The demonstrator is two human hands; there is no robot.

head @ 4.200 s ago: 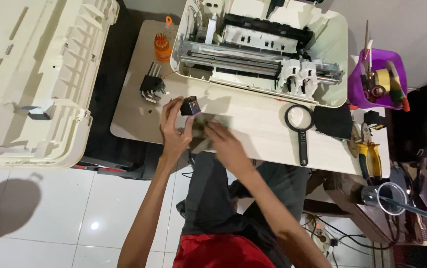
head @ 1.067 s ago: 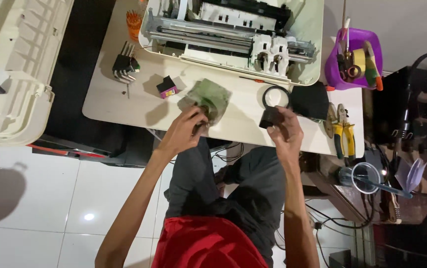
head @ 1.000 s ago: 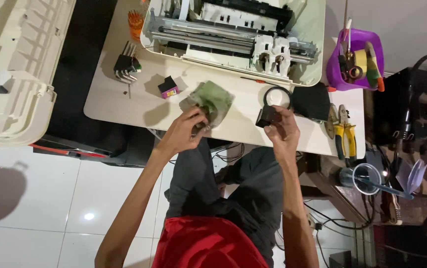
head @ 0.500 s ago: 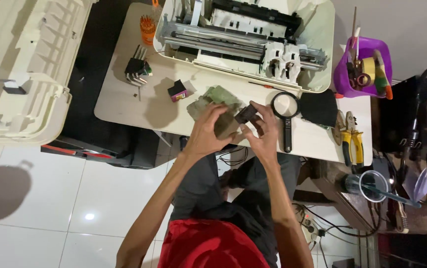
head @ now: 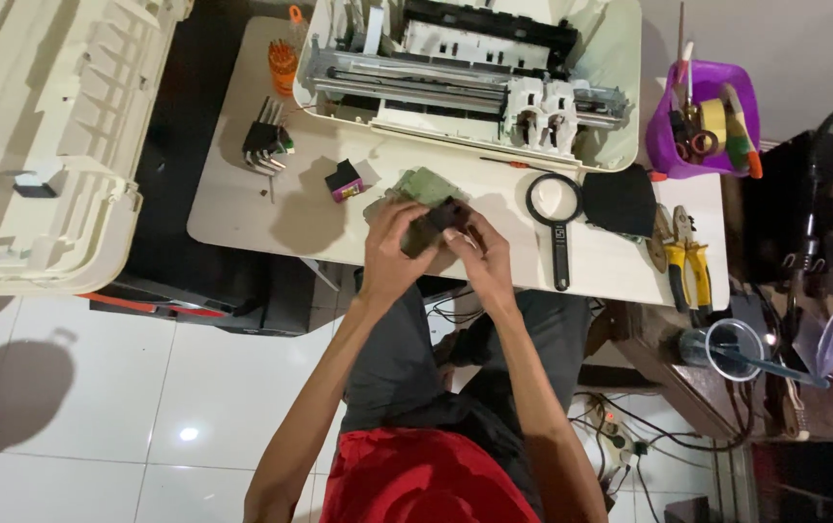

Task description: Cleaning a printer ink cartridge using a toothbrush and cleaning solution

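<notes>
1. Centrally, above the near edge of the cream rectangular tabletop (head: 242,208), both hands meet around a small black block-shaped cartridge (head: 436,221); half a second ago they were only closing in on one another, and a second ago they were well apart.
2. Left hand (head: 389,254): fingers curled over the cartridge's left end, grasping it. It has left the crumpled green cloth (head: 423,182), which it was pressing a second ago.
3. Right hand (head: 482,257): fingertips pinched on the cartridge's right side, likewise grasping. This hand carried the black piece in from the right, near the black-rimmed magnifying glass (head: 554,201).
4. Judged from this change, the work has passed from fetching the cartridge to handling it two-handed just over the cloth, which lies touching or just beneath it; which of the two cannot be told.
5. A second, black-and-magenta cartridge (head: 345,179) rests on the table to the left, apart from both hands.
6. Far side: an opened cream printer chassis (head: 474,73) with its metal rails bare. Its detached cream cover (head: 44,145) sits to the far left.
7. Left of the chassis lie a fanned set of black hex keys (head: 263,147) and an orange holder of bits (head: 283,56).
8. Right of the magnifying glass: a black square pad (head: 620,199), yellow-handled pliers (head: 695,266) and a purple tub of tools (head: 711,116).
</notes>
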